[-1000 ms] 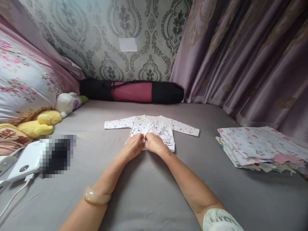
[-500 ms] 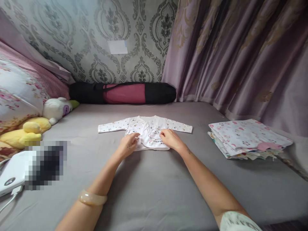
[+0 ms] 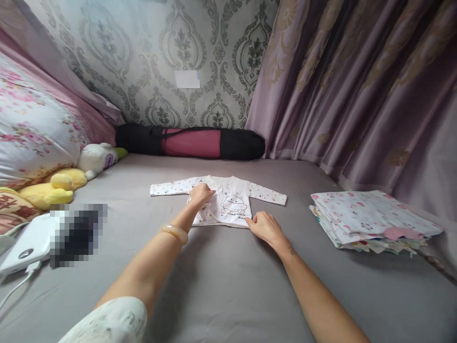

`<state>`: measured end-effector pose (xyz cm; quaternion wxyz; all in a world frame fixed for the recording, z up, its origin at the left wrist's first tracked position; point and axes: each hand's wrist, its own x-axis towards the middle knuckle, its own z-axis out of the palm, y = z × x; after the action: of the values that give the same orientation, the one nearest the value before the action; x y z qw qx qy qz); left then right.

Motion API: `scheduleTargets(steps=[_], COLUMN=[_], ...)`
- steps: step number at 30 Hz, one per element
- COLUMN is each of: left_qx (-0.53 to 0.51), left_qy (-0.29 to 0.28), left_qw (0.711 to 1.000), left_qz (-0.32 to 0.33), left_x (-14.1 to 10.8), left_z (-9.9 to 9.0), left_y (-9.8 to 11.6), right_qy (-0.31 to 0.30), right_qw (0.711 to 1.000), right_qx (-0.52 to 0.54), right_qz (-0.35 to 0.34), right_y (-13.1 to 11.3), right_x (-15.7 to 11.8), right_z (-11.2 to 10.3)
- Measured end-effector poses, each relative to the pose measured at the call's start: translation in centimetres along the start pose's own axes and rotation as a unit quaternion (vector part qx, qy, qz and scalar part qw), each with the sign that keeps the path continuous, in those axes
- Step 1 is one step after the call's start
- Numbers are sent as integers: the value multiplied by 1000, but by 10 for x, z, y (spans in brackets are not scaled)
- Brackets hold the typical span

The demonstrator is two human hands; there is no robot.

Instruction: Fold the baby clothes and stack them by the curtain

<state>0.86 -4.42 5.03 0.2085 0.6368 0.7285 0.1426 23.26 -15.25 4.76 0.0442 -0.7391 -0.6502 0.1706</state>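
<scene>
A small white baby top (image 3: 233, 190) with a printed cartoon and lettering lies flat on the grey sheet, both patterned sleeves spread sideways. My left hand (image 3: 202, 194) rests over its left-centre part, fingers closed at the fabric; whether cloth is pinched is hidden. At the lower right corner of the hem, my right hand (image 3: 263, 226) has its thumb and curled fingers pinched on the edge of the top.
A stack of folded patterned cloths (image 3: 374, 216) lies at the right. Along the wall is a black and red roll bag (image 3: 193, 143). Plush toys (image 3: 96, 159), a floral pillow (image 3: 32, 124) and a white power bank (image 3: 28, 245) with a cable are at the left.
My left hand has moved up and forward over the top. My right hand has gone from the printed cartoon down to the lower right hem corner. The view has shifted slightly.
</scene>
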Motion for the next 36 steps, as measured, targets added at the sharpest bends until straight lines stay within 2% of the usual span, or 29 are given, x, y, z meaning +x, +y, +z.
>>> scheduleTargets(steps=[11,16,20,23,25,27,29,32,34,36], left_qx=[-9,-53,-27,5,46,93,119,112,116,131], left_qy=[-10,3,9,20,55,100,129,110,79,62], left_qw=[999,998,1000,1000,996,987,975,961,953,951], left_qz=[-36,-31,-11,18,52,90,137,228,267,273], left_x=[9,11,15,14,10,4,-5,-22,-31,-38], left_z=[7,3,7,9,9,9,11,21,31,42], left_y=[7,0,-8,-11,-11,-8,-4,3,4,1], right_qy=[-5,-12,-22,-38,-46,-29,15,73,75,65], right_qw=[1000,1000,999,999,998,998,997,986,979,979], right_qx=[12,26,30,34,36,41,50,56,39,12], right_qz=[-5,-9,-4,-3,-8,-23,-58,-138,-185,-195], right_y=[-6,-5,-4,-1,2,3,-1,-18,-32,-45], right_x=[-2,-5,-6,-4,-2,1,9,29,48,65], right_z=[8,0,-4,-6,-9,-14,-16,-10,1,14])
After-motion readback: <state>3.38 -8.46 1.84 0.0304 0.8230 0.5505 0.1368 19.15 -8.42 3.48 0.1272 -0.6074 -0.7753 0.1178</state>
